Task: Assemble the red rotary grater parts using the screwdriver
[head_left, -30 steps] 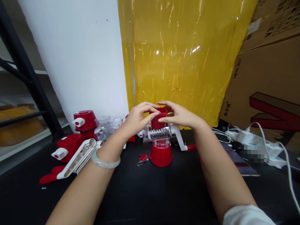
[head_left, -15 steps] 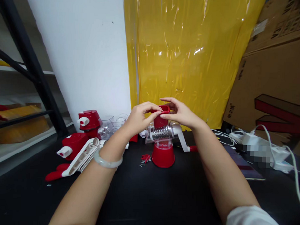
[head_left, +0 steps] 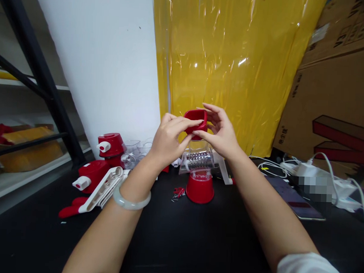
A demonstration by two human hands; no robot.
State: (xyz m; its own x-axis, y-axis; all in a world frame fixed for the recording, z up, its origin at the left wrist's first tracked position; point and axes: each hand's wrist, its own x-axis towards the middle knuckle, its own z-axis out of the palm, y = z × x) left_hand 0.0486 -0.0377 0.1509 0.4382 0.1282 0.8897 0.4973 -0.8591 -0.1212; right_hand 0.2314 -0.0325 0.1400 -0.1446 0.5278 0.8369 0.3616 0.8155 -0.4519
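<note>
A red food pusher (head_left: 196, 131), hollow with a squarish rim, is held between both hands. My left hand (head_left: 171, 138) grips its near left side, fingers over the rim. My right hand (head_left: 219, 130) pinches it from the right, thumb in front and the other fingers behind. Just below stands a rotary grater, with a clear hopper (head_left: 200, 146), a metal grating drum (head_left: 200, 159) lying sideways, a red base (head_left: 199, 189) and a white crank (head_left: 224, 170) on the right, partly hidden by my forearm. Small red parts and screws (head_left: 178, 193) lie left of the base.
Red grater bases (head_left: 92, 174) with white knobs, white crank handles (head_left: 101, 189) and clear housings (head_left: 133, 148) sit at left. A tablet (head_left: 296, 200), white cables and a power strip (head_left: 341, 190) lie at right. A cardboard box (head_left: 335, 98) stands behind.
The red food pusher has come up out of the clear hopper, raised by both hands. The hopper's walls now show beneath it. The view has shifted slightly.
</note>
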